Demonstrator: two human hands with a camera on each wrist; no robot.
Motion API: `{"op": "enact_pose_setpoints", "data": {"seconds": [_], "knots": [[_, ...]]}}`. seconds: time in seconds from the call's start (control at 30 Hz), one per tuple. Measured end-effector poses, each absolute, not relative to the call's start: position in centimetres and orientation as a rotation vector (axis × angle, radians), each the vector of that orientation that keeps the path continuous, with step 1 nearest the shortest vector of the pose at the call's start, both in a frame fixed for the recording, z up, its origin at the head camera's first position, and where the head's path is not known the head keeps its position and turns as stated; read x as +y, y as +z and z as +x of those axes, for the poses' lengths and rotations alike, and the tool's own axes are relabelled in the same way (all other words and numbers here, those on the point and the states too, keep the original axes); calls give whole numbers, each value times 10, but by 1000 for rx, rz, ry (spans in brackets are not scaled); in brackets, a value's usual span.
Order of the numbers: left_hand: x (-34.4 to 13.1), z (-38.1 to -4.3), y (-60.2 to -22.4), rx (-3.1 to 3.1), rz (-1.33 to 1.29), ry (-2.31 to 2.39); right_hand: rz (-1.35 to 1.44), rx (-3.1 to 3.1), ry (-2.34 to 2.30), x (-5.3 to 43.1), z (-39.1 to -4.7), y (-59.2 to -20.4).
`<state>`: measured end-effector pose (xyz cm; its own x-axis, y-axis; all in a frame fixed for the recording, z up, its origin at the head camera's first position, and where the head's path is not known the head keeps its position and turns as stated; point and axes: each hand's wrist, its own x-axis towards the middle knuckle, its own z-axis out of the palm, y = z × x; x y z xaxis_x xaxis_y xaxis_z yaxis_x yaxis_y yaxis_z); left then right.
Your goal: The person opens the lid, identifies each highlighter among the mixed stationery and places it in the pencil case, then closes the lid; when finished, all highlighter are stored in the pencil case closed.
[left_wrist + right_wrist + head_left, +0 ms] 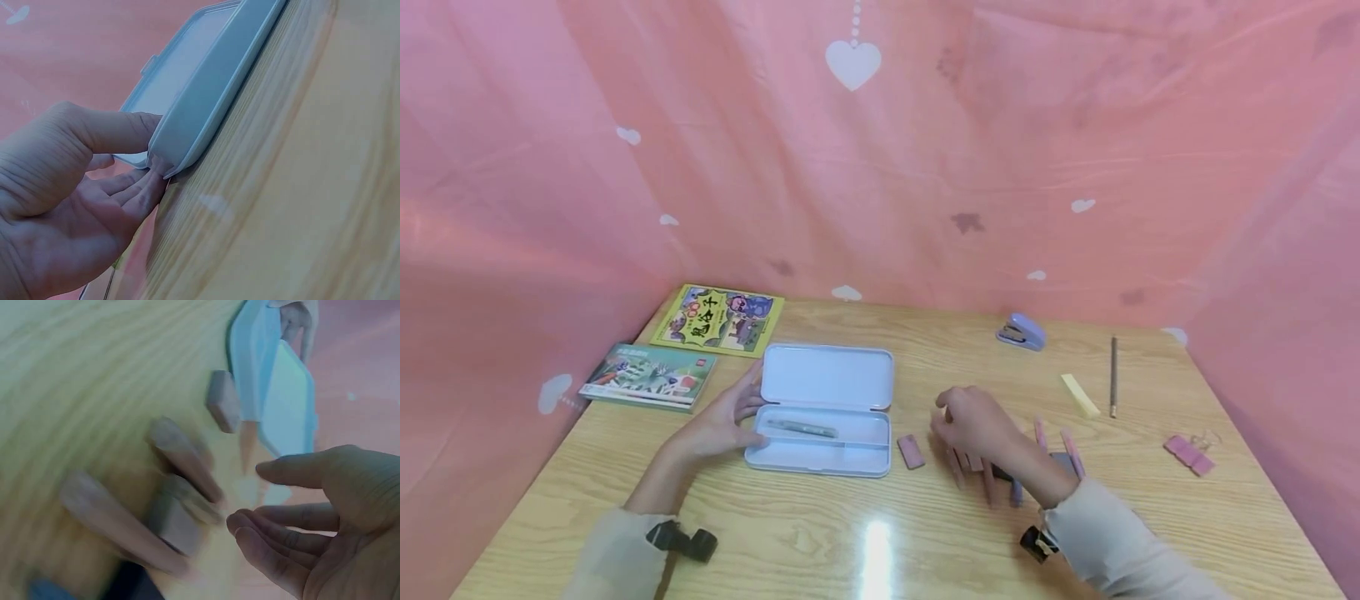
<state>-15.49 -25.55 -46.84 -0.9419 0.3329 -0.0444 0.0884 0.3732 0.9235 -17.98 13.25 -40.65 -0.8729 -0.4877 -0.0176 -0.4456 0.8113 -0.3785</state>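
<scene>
A pale blue pencil case (827,377) lies open on the table, lid hinged back. One slim grey-green pen (805,430) rests in its rear compartment. My left hand (718,427) grips the case's left end, thumb at the rim and fingers against the outside, as the left wrist view shows. Just right of the case is a mauve eraser (912,452). Over a group of pens and small blocks hovers my right hand (977,423), its fingers loosely bent and nothing between them. In the right wrist view, blurred pinkish pens (125,525) flank a small block (175,519).
Two books stand out at left: a yellow one (718,320) and a green one (651,377). Toward the back right are a purple stapler (1022,332), a cream strip (1080,396) and a dark pencil (1114,375). Pink pieces (1189,456) lie far right. Pink curtains enclose the table.
</scene>
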Motion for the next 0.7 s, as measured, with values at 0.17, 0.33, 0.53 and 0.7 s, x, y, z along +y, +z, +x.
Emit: {"op": "enact_pose_setpoints", "data": {"seconds": [0.17,0.33,0.53,0.7], "knots": [[-257,-156,-471,2402,389,1604,-651,2920,-575,130,-182,-422],[-259,-157,-471,2403,408,1614,-573,2901,-582,126,-181,-429],[-257,-157,-469,2389,437,1641,-579,2902,-626,124,-182,-425],[-257,-156,-470,2387,442,1636,-636,2945,-636,126,-183,-404]]}}
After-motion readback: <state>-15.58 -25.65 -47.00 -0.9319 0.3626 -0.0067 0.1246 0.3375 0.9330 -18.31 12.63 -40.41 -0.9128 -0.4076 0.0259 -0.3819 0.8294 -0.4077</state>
